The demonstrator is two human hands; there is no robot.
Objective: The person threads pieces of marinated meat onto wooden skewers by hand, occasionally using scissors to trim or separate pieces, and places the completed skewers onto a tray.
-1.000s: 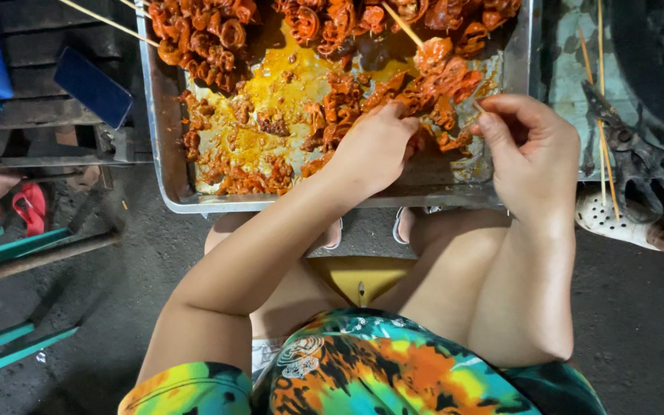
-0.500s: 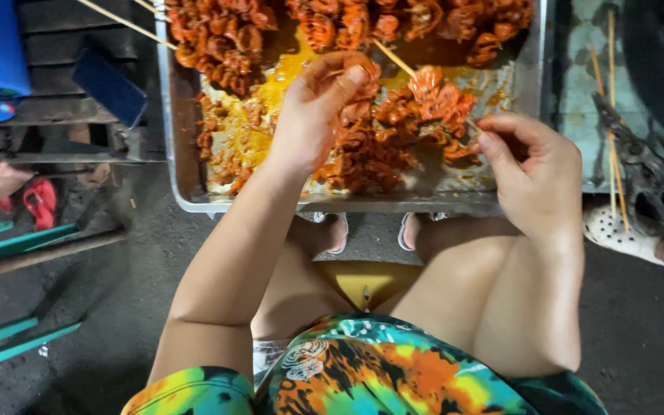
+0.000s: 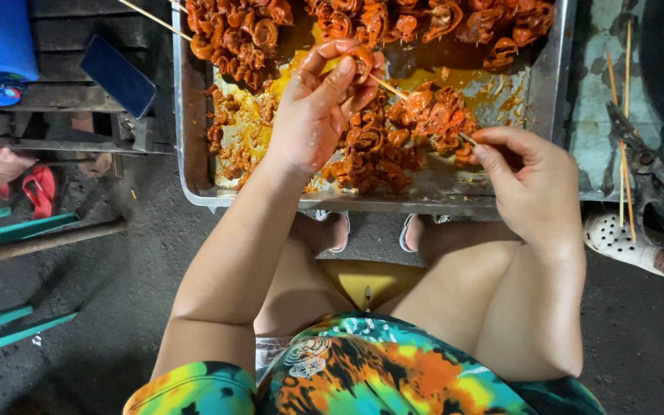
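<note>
Pinching a curled, orange-red marinated meat piece (image 3: 361, 61) at the tip of a thin wooden skewer (image 3: 424, 111), the left hand (image 3: 318, 107) works above a rectangular metal tray (image 3: 194, 165), while the right hand (image 3: 536, 180) grips the skewer's other end just below threaded pieces.
</note>
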